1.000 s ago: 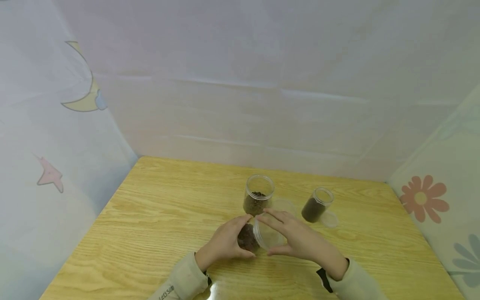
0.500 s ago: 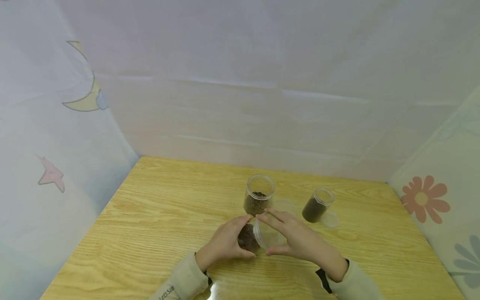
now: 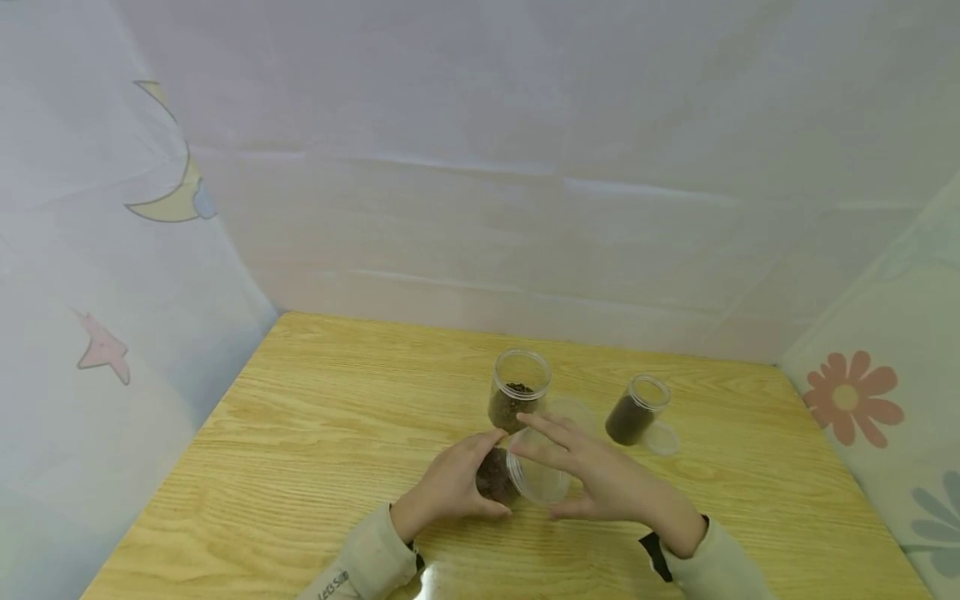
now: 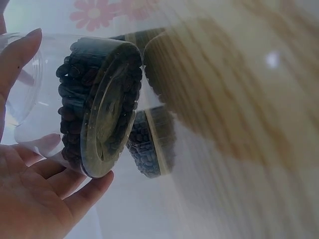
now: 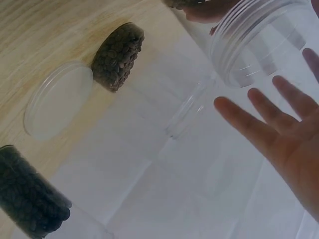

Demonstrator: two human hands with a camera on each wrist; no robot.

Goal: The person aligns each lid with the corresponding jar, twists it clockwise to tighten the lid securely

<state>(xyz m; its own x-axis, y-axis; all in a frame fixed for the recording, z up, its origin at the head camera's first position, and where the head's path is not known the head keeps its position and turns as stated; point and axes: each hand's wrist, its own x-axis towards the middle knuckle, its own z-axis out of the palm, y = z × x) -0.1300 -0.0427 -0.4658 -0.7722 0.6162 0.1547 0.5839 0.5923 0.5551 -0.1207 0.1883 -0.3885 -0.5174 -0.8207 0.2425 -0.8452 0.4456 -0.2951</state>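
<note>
A clear jar [image 3: 497, 477] with dark beans in its bottom leans to the right in the head view, its threaded mouth uncovered. My left hand [image 3: 450, 482] grips this jar from the left, thumb and fingers curved round its wall. In the left wrist view, the held jar's base [image 4: 112, 114] and its layer of beans [image 4: 75, 104] show plainly. By the mouth, my right hand [image 3: 600, 477] has its fingers spread. The right wrist view shows a gap between these fingers [image 5: 244, 119] and the jar's threaded rim [image 5: 232, 40].
Behind the hands stands another open jar [image 3: 513, 408] part-filled with dark beans, a clear lid [image 3: 573, 410] beside it. A narrower open jar [image 3: 630, 419] of dark contents stands to the right, with a small lid [image 3: 662, 438]. A cloth backdrop [image 3: 480, 250] surrounds the wooden table [image 3: 322, 417].
My right hand has shifted slightly to the right, its thumb and fingers drawing away from the jar's mouth. The left hand and the jar it holds have stayed nearly still.
</note>
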